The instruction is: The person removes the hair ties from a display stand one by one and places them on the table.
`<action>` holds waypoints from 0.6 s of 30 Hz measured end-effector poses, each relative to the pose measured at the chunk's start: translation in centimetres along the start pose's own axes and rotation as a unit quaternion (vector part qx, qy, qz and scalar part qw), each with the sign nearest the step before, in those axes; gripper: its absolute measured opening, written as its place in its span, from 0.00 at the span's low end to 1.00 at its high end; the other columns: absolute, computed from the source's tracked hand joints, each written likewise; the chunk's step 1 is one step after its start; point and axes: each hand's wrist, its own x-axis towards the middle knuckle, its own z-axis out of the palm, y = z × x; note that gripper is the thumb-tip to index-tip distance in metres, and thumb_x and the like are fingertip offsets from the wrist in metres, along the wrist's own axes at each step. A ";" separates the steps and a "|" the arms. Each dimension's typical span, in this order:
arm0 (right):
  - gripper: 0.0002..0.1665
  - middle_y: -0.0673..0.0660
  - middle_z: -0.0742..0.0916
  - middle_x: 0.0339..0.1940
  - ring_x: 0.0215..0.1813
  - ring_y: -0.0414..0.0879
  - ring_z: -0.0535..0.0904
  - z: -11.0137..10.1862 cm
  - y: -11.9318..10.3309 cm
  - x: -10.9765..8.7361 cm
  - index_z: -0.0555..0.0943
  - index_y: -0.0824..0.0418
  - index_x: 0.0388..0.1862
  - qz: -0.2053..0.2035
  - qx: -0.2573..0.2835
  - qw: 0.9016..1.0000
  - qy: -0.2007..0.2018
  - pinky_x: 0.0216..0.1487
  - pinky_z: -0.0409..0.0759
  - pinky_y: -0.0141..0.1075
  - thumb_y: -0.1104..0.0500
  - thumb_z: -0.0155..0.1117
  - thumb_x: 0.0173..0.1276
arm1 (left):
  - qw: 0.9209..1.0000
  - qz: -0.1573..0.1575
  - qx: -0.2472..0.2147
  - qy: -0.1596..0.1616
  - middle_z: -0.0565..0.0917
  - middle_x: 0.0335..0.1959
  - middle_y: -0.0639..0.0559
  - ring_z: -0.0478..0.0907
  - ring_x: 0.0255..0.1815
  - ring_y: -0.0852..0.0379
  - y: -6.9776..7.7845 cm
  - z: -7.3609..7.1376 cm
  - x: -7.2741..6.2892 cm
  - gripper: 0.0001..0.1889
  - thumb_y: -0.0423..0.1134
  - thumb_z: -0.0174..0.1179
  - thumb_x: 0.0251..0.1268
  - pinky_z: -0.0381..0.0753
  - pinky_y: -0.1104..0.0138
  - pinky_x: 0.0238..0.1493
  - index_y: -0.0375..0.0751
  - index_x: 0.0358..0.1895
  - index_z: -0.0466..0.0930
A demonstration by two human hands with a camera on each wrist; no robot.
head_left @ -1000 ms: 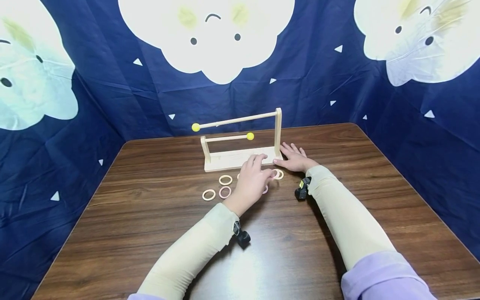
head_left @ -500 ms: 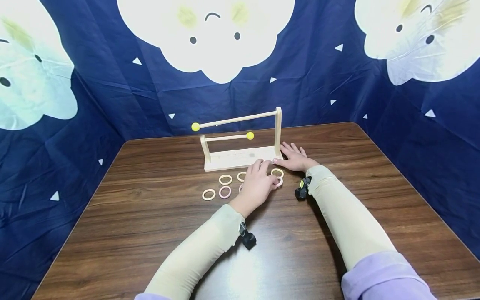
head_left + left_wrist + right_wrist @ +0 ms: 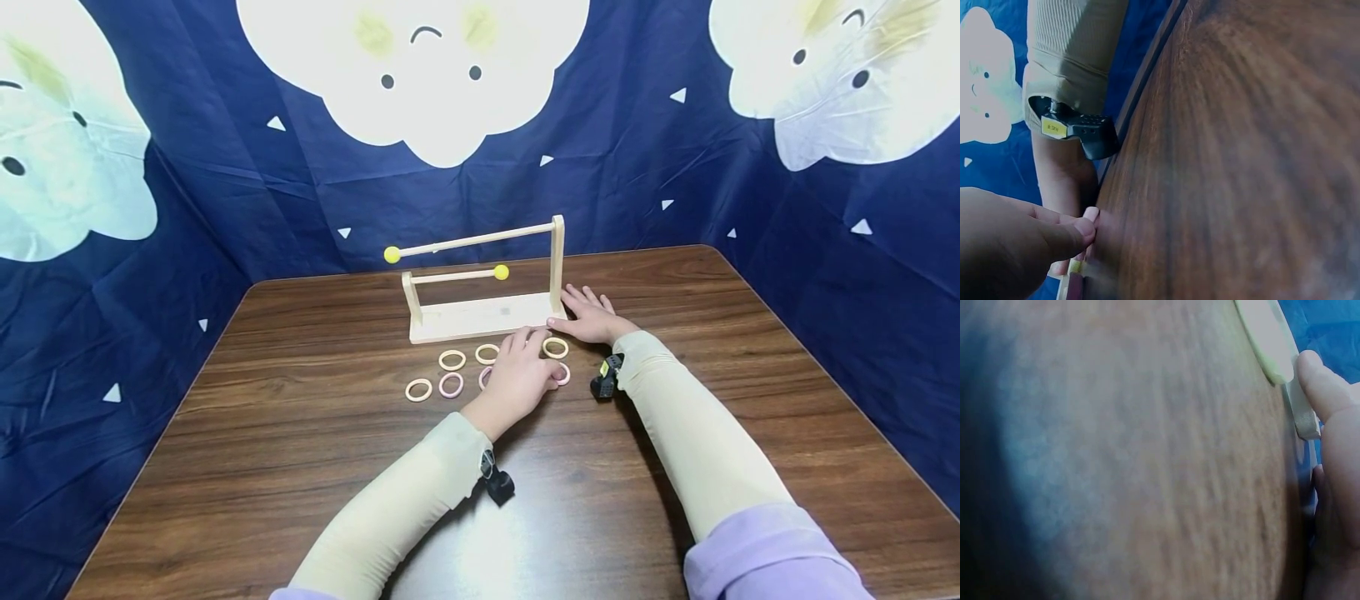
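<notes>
My left hand point(image 3: 517, 379) pinches a pink ring point(image 3: 564, 375) between thumb and fingertips, low at the tabletop. In the left wrist view the same pink ring point(image 3: 1091, 214) sticks out past the fingertips. Just behind it lies a pale yellow ring point(image 3: 555, 337). My right hand point(image 3: 590, 318) rests with fingers spread at the right end of a wooden stand point(image 3: 480, 318), its thumb at the base's front corner. In the right wrist view the thumb point(image 3: 1319, 381) lies near the base and a blurred pale ring point(image 3: 1266, 344). The left hand hides part of the ring rows.
Left of the left hand lie more rings: a pale one point(image 3: 452, 368), another pale one point(image 3: 418, 399), a pink one point(image 3: 452, 395) and others partly covered. The stand carries two horizontal rods, each tipped with a yellow ball point(image 3: 392, 255). A blue cloth backdrop point(image 3: 465, 200) surrounds the wooden table point(image 3: 300, 467).
My left hand has drawn the pink ring from over the pale ring at the right toward the viewer, so it now sits in front of it. The right hand has stayed still.
</notes>
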 end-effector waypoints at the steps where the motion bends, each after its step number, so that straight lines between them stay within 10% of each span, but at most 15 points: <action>1: 0.50 0.63 0.48 0.84 0.83 0.63 0.33 0.0 -0.1 0.0 0.48 0.59 0.84 0.000 -0.001 1.000 0.000 0.77 0.29 0.60 0.33 0.48 0.77 | 1.000 -0.001 -0.001 -0.002 0.73 0.69 0.44 0.63 0.72 0.44 0.0 0.0 0.0 0.09 0.56 0.65 0.63 0.66 0.50 0.68 0.67 0.43 0.90; 10: 0.50 0.63 0.48 0.84 0.83 0.63 0.33 0.0 -0.1 0.1 0.48 0.59 0.84 -0.008 0.004 1.000 -0.002 0.77 0.29 0.61 0.33 0.49 0.76 | 1.000 -0.006 -0.030 0.004 0.73 0.68 0.44 0.66 0.70 0.43 -1.1 -0.2 -0.1 0.13 0.54 0.68 0.61 0.68 0.50 0.68 0.61 0.48 0.88; 18: 0.51 0.67 0.54 0.83 0.81 0.71 0.38 -1.5 0.8 -1.4 0.46 0.56 0.84 -0.008 0.003 1.000 0.008 0.74 0.35 0.69 0.34 0.53 0.75 | 0.994 -0.062 -0.074 0.047 0.75 0.65 0.39 0.70 0.65 0.38 -7.1 -3.3 -2.0 0.23 0.51 0.70 0.63 0.69 0.46 0.66 0.51 0.60 0.81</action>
